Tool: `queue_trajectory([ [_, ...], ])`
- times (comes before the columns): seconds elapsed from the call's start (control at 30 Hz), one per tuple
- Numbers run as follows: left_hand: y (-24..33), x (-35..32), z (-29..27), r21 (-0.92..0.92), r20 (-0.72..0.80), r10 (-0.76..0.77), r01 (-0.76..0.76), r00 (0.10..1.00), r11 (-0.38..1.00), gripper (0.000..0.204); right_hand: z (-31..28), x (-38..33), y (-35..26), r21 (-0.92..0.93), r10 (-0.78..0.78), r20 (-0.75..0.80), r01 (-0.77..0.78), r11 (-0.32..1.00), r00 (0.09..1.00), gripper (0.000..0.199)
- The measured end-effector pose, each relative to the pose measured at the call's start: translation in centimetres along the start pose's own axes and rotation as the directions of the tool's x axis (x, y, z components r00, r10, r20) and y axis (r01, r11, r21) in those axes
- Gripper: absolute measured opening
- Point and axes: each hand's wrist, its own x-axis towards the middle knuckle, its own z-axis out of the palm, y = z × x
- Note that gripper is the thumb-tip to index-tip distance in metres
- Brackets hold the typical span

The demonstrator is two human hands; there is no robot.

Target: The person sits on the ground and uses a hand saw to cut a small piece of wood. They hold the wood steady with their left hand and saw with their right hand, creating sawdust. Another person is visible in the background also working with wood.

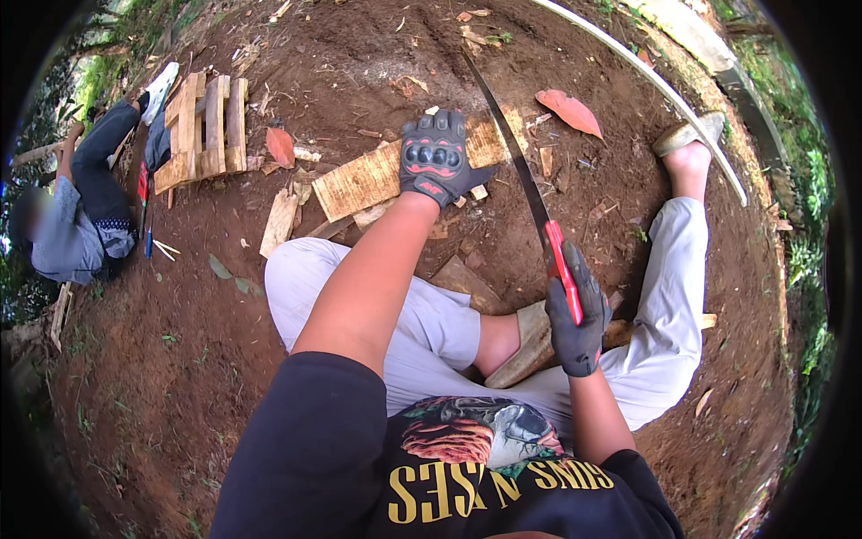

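A rough, pale wooden board (355, 184) lies slantwise in front of me, close to the ground. My left hand (435, 160), in a black glove with red trim, presses flat on top of it with the fingers stretched out. In my right hand (579, 310), also gloved in black, is the red handle of a handsaw (521, 162). The long dark blade points up and away to the left, and crosses the board near its right end. Whether the teeth touch the wood I cannot tell.
Wood scraps (280, 220) and dry leaves (571, 111) lie on the brown soil. To the left stands a slatted wooden piece (211, 126); beside it sits another person (76, 225), near a second red-handled tool (143, 184). A pale pole (664, 85) curves along the right.
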Motion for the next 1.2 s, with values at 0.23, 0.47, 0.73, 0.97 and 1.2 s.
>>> queue_trajectory([
  [0.23, 0.7, 0.2, 0.4, -0.015, 0.002, 0.009, -0.009, 1.000, 1.000, 0.104, 6.9, 12.2, -0.8, 0.135, -0.171, -0.153, 0.192, 0.972, 0.973, 0.051],
  [0.47, 0.9, -0.3, 0.0, -0.039, 0.052, 0.030, -0.028, 0.998, 0.999, 0.120, 5.1, 12.2, -0.1, 0.146, -0.113, -0.075, 0.123, 0.982, 0.991, 0.056],
  [0.73, -3.8, -3.8, -3.8, 0.038, 0.288, -0.166, 0.162, 0.943, 0.986, 0.130, 6.7, 10.3, -0.1, 0.030, -0.167, 0.022, 0.167, 0.986, 0.986, 0.069],
  [0.97, -2.0, -2.5, -4.5, 0.263, 0.354, -0.224, 0.133, 0.908, 0.955, 0.127, 4.5, 10.1, -2.1, 0.135, -0.212, 0.038, 0.205, 0.969, 0.976, 0.068],
  [1.2, -2.1, -3.0, -1.9, 0.289, 0.371, -0.213, 0.106, 0.904, 0.952, 0.129, 5.2, 9.0, -0.1, 0.125, -0.152, 0.129, 0.136, 0.983, 0.980, 0.071],
])
